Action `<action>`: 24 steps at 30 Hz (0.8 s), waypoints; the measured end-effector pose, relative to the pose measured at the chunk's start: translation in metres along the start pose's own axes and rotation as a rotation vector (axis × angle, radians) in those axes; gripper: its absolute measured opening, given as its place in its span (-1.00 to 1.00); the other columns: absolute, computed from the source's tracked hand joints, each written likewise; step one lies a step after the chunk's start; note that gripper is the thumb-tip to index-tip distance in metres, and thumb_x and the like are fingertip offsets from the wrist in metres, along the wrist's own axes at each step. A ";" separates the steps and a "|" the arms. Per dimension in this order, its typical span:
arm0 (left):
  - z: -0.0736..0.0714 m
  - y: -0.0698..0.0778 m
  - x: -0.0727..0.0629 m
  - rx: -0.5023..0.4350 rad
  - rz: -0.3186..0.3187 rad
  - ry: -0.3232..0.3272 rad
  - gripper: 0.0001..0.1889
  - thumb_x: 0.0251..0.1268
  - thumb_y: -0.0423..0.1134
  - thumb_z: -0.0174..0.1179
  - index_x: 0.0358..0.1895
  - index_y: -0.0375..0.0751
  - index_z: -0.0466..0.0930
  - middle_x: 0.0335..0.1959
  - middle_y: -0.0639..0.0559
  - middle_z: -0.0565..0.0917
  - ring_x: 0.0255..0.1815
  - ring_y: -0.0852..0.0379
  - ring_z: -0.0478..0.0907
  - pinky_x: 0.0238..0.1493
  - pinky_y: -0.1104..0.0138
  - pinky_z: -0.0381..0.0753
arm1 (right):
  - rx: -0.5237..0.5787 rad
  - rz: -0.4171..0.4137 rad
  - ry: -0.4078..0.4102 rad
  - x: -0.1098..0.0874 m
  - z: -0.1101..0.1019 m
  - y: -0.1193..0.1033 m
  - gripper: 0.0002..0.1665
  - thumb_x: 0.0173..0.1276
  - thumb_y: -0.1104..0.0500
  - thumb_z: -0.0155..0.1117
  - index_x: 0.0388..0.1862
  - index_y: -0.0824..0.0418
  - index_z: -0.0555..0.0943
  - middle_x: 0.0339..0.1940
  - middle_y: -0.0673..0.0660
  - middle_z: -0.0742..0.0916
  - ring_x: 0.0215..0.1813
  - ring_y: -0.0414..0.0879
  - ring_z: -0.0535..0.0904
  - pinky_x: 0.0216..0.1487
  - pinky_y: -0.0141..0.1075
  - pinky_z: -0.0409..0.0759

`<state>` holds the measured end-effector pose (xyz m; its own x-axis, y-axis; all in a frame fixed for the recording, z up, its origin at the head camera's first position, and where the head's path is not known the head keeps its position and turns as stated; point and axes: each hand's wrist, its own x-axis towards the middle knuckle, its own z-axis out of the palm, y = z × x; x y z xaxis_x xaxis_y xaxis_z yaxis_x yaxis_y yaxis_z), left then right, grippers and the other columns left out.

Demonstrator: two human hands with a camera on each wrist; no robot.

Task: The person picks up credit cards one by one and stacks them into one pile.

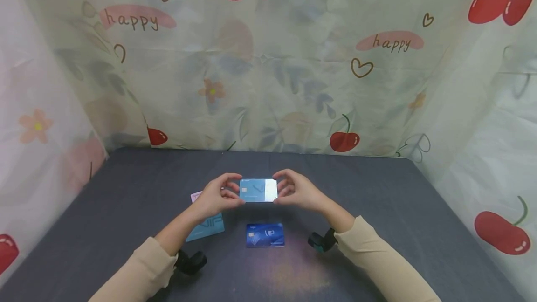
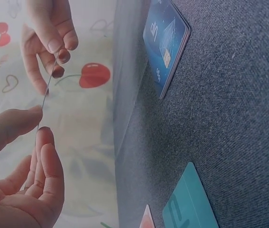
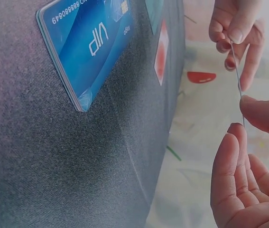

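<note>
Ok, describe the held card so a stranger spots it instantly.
Above the dark table, look between the left hand and right hand. Pinched at both ends is the light blue card; unlike the teal card and dark blue stack, it's held aloft.

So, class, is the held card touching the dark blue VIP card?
Apart: the head view shows a strip of grey tabletop between the held card and the dark blue VIP card.

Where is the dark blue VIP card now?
In the head view, the dark blue VIP card tops a stack on the table, below the light blue card held by the left hand and right hand, right of the teal card.
</note>
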<state>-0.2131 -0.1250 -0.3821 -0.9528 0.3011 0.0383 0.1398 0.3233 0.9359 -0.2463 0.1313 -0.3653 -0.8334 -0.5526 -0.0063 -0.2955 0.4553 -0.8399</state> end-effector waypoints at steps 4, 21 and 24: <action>0.001 -0.002 0.000 0.001 -0.003 0.000 -0.37 0.08 -0.39 0.30 0.26 -0.34 0.28 -0.16 -0.22 0.50 -0.30 0.20 0.62 -0.23 0.36 0.62 | -0.001 0.000 0.003 -0.001 0.001 0.001 -0.35 0.10 0.28 0.39 0.18 0.27 0.37 -0.19 0.21 0.60 -0.24 -0.15 0.63 -0.21 -0.30 0.63; 0.007 -0.003 -0.005 0.010 0.014 -0.017 -0.37 0.03 -0.42 0.31 0.22 -0.38 0.29 -0.20 -0.25 0.50 -0.34 0.18 0.62 -0.30 0.41 0.60 | 0.001 -0.034 -0.011 -0.007 0.004 0.008 -0.34 0.08 0.29 0.40 0.16 0.34 0.36 -0.23 0.27 0.60 -0.28 -0.18 0.63 -0.26 -0.36 0.62; 0.008 -0.003 -0.006 0.030 0.005 -0.013 -0.37 0.03 -0.39 0.33 0.22 -0.35 0.31 -0.21 -0.22 0.51 -0.35 0.19 0.62 -0.29 0.40 0.62 | -0.010 -0.028 -0.010 -0.008 0.004 0.008 -0.34 0.08 0.29 0.40 0.15 0.34 0.36 -0.24 0.26 0.60 -0.29 -0.18 0.62 -0.26 -0.36 0.62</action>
<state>-0.2061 -0.1209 -0.3882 -0.9484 0.3146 0.0386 0.1533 0.3486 0.9246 -0.2400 0.1364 -0.3743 -0.8202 -0.5719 0.0118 -0.3235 0.4467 -0.8342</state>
